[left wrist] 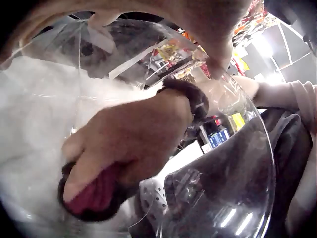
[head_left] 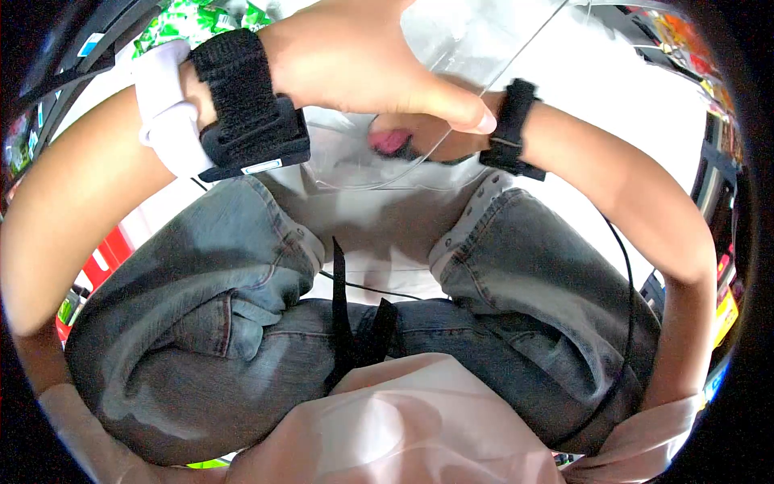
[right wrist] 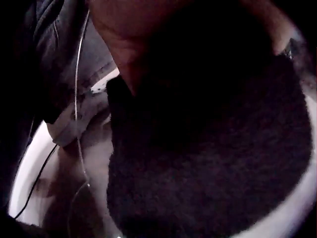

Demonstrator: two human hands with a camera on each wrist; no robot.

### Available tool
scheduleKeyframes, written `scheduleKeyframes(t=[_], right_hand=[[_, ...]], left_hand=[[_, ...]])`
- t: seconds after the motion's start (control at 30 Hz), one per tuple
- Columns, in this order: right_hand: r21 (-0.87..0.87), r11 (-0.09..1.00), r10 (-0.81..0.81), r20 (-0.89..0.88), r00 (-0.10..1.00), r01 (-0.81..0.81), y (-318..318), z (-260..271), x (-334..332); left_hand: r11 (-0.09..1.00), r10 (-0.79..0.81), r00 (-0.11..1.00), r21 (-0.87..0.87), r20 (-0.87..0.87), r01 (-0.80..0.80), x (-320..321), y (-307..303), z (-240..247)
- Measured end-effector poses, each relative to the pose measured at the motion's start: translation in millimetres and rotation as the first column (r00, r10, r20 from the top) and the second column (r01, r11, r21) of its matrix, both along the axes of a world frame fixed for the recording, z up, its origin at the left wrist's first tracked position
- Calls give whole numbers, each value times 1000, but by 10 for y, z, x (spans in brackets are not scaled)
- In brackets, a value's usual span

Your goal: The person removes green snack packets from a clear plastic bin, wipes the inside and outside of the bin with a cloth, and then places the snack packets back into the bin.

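A large clear plastic container (left wrist: 270, 168) with a curved rim stands between the person's knees. My left hand (head_left: 363, 64) grips its rim, thumb stretched over the near side; the fingers pass beyond the top of the head view. Inside, seen through the clear wall, my right hand (left wrist: 133, 129) holds a dark cloth with a pink side (left wrist: 94, 196) bunched under the fingers. The cloth (right wrist: 208, 163) fills most of the right wrist view, dark and fuzzy. Behind the left thumb, the right wrist's black strap (head_left: 512, 129) shows in the head view.
Bent legs in jeans (head_left: 201, 298) flank the container, with a perforated clog (left wrist: 153, 196) beside it. A black cable (head_left: 625, 266) hangs along the right arm. Green packets (head_left: 181, 24) lie at upper left, and shelves of goods (head_left: 713, 169) line the right side above a white floor.
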State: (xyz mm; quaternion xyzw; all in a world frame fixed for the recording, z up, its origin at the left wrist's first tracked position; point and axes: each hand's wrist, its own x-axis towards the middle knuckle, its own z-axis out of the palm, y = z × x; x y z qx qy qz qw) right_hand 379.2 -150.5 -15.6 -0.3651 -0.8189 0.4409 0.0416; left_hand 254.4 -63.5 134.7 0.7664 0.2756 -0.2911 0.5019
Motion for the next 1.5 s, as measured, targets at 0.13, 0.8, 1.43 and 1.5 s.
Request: scheduleKeyframes(t=[0.13,0.8,1.43,1.5], right_hand=[[-37,975,222,184,958,-219,-13,-183,-338],[243,970,-39,58,998,24,-279,-491,-271],[-62,989,-124,148,981,134,-273,-315,28],[130,991,-52,306,951,13,-135,-45,217]], left_hand=[[975,45,997,213,60,-57,16,-27,22],[974,45,994,217,102,-66,63,-84,10],[950,-104,980,-308,-169,47,232,445,-111],[727,-222,955,-686,-199,26,178,404,-121]])
